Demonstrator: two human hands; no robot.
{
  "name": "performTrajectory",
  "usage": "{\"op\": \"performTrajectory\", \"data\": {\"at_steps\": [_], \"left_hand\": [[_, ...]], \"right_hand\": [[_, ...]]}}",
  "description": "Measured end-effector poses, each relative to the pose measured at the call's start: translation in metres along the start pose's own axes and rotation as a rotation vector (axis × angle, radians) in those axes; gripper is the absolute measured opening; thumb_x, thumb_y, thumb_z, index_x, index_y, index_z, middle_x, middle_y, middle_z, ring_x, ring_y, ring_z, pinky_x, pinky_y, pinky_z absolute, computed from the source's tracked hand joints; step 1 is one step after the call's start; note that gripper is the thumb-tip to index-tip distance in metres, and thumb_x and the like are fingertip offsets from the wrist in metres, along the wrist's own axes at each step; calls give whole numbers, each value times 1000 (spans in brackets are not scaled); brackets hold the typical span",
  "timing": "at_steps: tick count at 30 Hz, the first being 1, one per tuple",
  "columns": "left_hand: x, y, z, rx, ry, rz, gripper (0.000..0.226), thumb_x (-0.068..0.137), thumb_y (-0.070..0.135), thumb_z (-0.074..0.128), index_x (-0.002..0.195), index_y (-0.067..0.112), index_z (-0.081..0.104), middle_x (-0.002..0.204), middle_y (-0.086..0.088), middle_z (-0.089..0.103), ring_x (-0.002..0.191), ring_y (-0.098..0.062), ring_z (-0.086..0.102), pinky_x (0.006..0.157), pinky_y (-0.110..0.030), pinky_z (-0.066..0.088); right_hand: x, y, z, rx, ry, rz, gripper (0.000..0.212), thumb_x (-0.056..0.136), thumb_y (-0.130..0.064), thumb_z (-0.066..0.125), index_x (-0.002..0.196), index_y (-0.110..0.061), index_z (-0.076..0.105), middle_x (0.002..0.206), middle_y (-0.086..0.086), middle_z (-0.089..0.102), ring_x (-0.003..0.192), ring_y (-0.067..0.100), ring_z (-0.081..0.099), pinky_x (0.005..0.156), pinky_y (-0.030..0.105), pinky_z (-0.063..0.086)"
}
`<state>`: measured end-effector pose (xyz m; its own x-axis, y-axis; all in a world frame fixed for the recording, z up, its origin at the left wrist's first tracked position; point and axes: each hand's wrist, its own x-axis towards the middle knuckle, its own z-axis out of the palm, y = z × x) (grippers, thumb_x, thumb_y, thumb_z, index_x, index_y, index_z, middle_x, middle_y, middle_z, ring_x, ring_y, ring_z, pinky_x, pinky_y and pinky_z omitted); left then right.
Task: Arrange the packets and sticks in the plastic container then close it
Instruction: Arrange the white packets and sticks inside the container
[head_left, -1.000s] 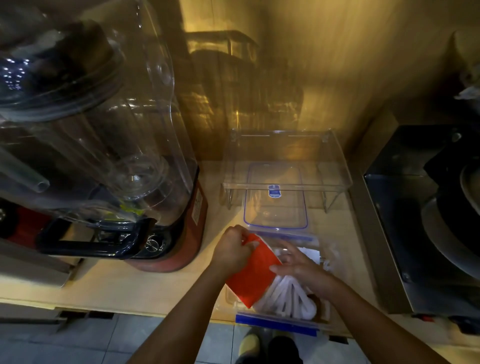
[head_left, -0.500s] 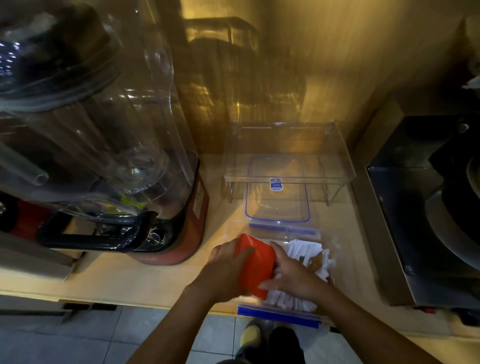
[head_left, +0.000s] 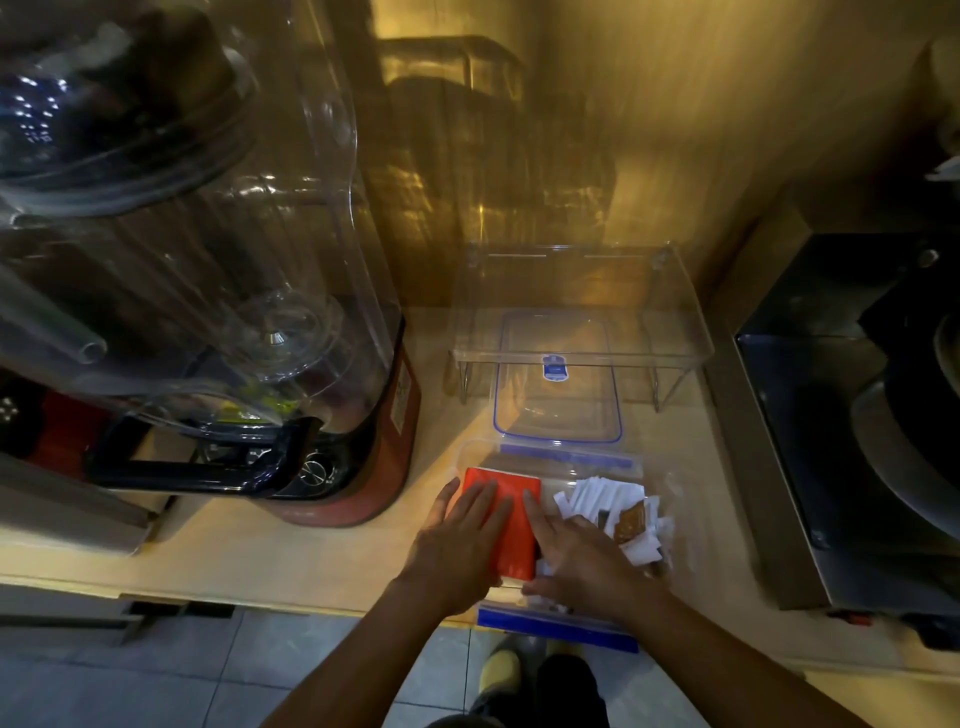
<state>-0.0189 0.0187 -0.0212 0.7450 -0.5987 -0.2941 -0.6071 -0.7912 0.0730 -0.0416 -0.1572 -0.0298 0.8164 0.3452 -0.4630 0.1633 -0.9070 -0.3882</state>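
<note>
A clear plastic container (head_left: 655, 470) with blue clips stands at the counter's front edge. An orange packet (head_left: 511, 519) lies flat in its left half. My left hand (head_left: 457, 540) presses on the packet's left side with fingers spread. Beside it, my right hand (head_left: 576, 558) rests on the packet's right edge and on the white sticks (head_left: 602, 499). A brown packet (head_left: 629, 521) lies among the sticks. The clear lid (head_left: 558, 400) with a blue rim lies flat just behind the container.
A large blender (head_left: 208, 291) with a red base fills the left. A clear acrylic riser (head_left: 582, 306) stands over the lid at the back. A dark metal appliance (head_left: 852, 426) sits on the right. The counter edge runs just under my wrists, with floor tiles below.
The orange packet went from held upright and tilted in both hands to lying flat in the container's left half. Both hands now press down on it.
</note>
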Motion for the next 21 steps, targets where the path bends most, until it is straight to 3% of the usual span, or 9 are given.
{"op": "performTrajectory", "data": {"at_steps": [4,7,12,15,17,18,21], "left_hand": [[-2,-1,2,-25,48,5,75,91,39,51,150,22,8,161,-5,11,148,-21,5,112,-43,-18],[-3,-1,3,-34,66,6,71,92,37,49,150,23,11,160,-4,13,148,-20,6,112,-42,-18],[-3,-2,5,-42,88,-5,72,90,41,52,149,25,14,160,-1,17,148,-18,9,111,-40,-19],[-2,-3,4,-40,77,2,72,89,42,51,149,25,15,160,-2,17,148,-18,10,110,-39,-20],[-2,-3,2,-35,71,6,71,90,41,51,149,24,15,160,-2,17,148,-18,10,111,-39,-19],[-1,-3,2,-35,68,8,71,90,41,51,149,23,16,160,-3,17,148,-18,11,111,-40,-19],[0,-1,-1,-38,52,5,72,90,41,52,149,23,15,159,-3,19,147,-19,13,114,-42,-14]], "right_hand": [[3,5,8,-37,84,13,95,87,-51,51,148,-16,-13,149,11,38,124,29,44,104,39,32],[6,6,12,-71,128,8,94,87,-53,51,148,-17,-11,140,9,50,120,28,46,104,36,30],[8,12,8,37,50,16,95,85,-51,55,148,-25,-10,141,8,48,126,30,40,106,40,30],[0,20,1,162,156,-96,64,90,-37,53,146,-26,24,124,4,62,112,22,52,99,35,39],[-2,31,-7,167,277,-168,36,88,-20,54,124,-21,54,108,4,69,100,20,61,91,32,44],[-2,37,-12,91,288,-170,31,86,-16,55,116,-19,60,108,5,69,103,21,61,91,31,42],[-4,50,-22,-211,175,-138,32,87,-18,51,117,-23,61,125,1,59,123,19,45,102,34,27]]}}
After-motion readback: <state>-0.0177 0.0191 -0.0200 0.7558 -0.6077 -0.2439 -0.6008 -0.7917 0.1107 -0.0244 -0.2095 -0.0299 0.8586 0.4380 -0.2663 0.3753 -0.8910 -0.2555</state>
